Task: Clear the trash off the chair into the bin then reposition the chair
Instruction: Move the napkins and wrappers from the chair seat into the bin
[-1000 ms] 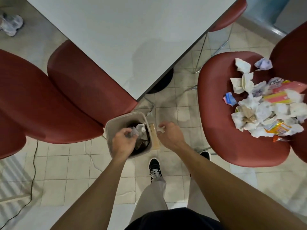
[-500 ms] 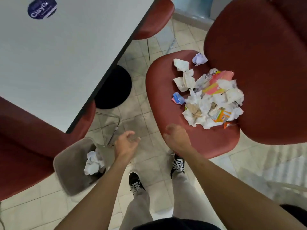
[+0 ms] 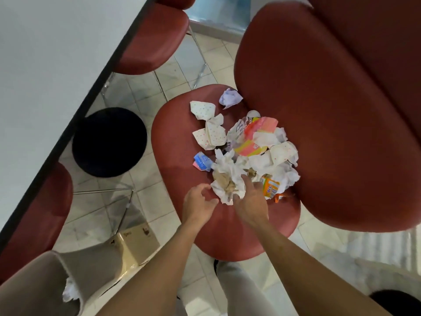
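A red chair (image 3: 177, 133) stands ahead of me, its seat covered with a pile of trash (image 3: 257, 153): crumpled white tissues, dotted paper, pink and orange wrappers, a small blue wrapper (image 3: 201, 161) and a purple paper ball (image 3: 230, 98). My right hand (image 3: 250, 201) reaches into the near side of the pile, fingers spread on a crumpled tissue (image 3: 227, 176) beside an orange packet (image 3: 270, 187). Just left of that tissue hovers my left hand (image 3: 198, 201), loosely curled and holding nothing. The beige bin (image 3: 57, 256) stands at the lower left with white tissue inside.
The white table (image 3: 45, 53) fills the upper left, its black round base (image 3: 109, 142) on the tiled floor. Further red chairs are tucked under it at the top (image 3: 155, 42) and the left (image 3: 34, 213). A cardboard box (image 3: 136, 242) lies next to the bin.
Both hands have left the bin and moved right to the trash pile on the chair. The tissue my left hand held now lies in the bin. The view swung from bin to chair.
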### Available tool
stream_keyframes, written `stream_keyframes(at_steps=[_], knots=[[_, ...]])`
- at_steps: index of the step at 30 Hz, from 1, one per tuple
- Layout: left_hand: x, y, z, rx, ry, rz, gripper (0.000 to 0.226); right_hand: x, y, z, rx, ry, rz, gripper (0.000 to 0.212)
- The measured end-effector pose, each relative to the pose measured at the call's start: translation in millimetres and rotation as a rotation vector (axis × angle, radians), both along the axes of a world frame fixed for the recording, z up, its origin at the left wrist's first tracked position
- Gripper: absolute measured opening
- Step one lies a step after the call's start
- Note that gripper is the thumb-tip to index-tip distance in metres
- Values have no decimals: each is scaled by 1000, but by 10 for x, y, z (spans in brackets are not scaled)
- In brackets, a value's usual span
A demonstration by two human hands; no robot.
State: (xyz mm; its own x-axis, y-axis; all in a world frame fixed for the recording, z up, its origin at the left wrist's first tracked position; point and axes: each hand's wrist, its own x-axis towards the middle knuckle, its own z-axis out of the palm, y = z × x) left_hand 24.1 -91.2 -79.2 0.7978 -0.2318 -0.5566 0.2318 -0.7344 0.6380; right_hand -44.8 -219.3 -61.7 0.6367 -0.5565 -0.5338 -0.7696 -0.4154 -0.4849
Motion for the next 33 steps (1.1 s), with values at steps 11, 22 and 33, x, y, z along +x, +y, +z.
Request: stream_keyframes(at_steps=[11, 22, 33], knots=[[16, -692, -591, -50, -113, 9, 17, 224, -302, -531, 24, -49, -34, 52], [9, -442, -285, -9, -65, 38, 18, 201, -278, -250, -32, -189, -128, 32], [-217, 462, 478, -87, -155, 127, 17, 5, 294, 583, -40, -254, -129, 30]])
